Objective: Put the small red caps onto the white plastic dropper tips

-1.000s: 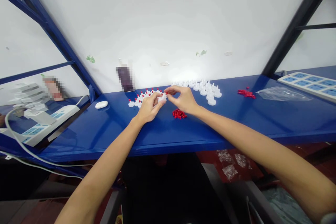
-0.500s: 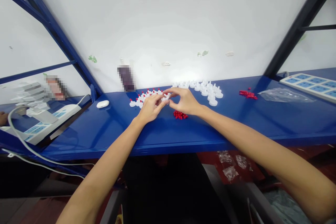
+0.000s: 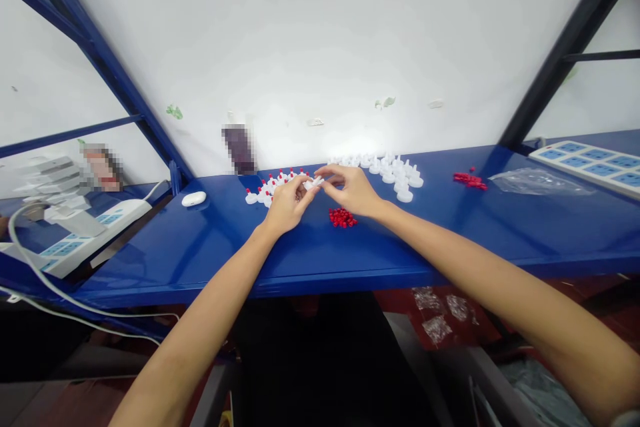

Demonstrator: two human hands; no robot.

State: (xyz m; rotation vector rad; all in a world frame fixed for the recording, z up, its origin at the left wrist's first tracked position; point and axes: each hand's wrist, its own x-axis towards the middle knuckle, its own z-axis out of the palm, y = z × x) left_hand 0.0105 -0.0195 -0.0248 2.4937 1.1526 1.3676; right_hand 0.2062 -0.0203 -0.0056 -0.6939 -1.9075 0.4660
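The left hand (image 3: 287, 205) pinches a white nozzle (image 3: 313, 183) at nine o'clock from the right hand (image 3: 351, 189), whose grip is unclear. Two-handed fitting seems the step; the next move calls for steady alignment.

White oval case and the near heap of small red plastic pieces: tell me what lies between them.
In the head view, between the white oval case and the near red heap come some red-tipped white plastic pieces, then the left hand.
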